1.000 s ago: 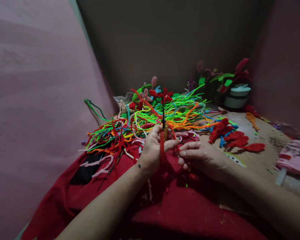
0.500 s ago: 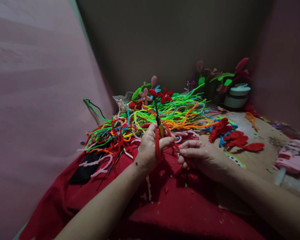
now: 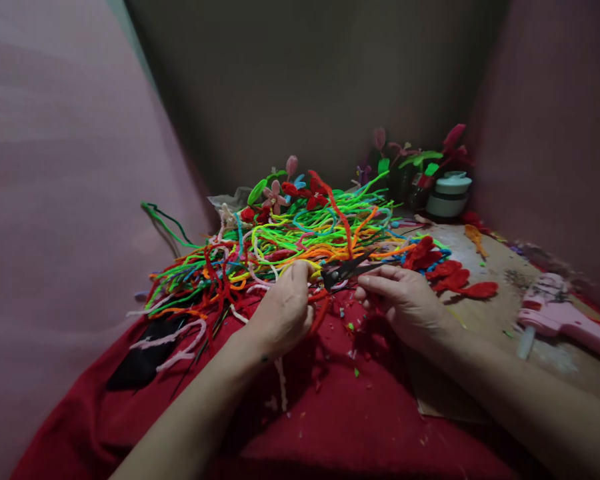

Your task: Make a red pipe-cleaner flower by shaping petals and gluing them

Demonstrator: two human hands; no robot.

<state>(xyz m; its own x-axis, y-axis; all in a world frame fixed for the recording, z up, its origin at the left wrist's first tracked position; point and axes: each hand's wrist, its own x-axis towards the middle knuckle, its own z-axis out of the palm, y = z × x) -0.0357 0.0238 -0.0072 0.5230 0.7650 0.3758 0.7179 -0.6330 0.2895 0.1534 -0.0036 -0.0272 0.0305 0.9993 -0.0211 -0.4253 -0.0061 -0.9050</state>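
A pale pink wall [image 3: 70, 200] stands on the left, a dark wall [image 3: 320, 80] is at the far side, and a red cloth [image 3: 80, 427] covers the near part of the work place. At the left, a flat black thing [image 3: 130, 373] lies on the cloth with a pink fuzzy stick [image 3: 201, 333] across it. Next comes a big messy heap of fuzzy sticks [image 3: 305, 233], green, orange, yellow and red, with fuzzy flowers [image 3: 275, 199] at its far side. In front of the heap, the left hand [image 3: 283, 307] has its fingers curled around the scissors [image 3: 336, 275], and the dark blades point right. A long red fuzzy stick [image 3: 344, 220] rises behind the blades and bends to the left at the top. The right hand [image 3: 410, 300] is just beside the blade tips. Its finger and thumb are close together, but I cannot tell if they pinch anything. Farther right, red fuzzy petals [image 3: 480, 291] lie near that hand, and a round pale-blue pot [image 3: 445, 205] sits far back. A pink glue gun [image 3: 545, 313] lies at the right on a brown board [image 3: 495, 317].
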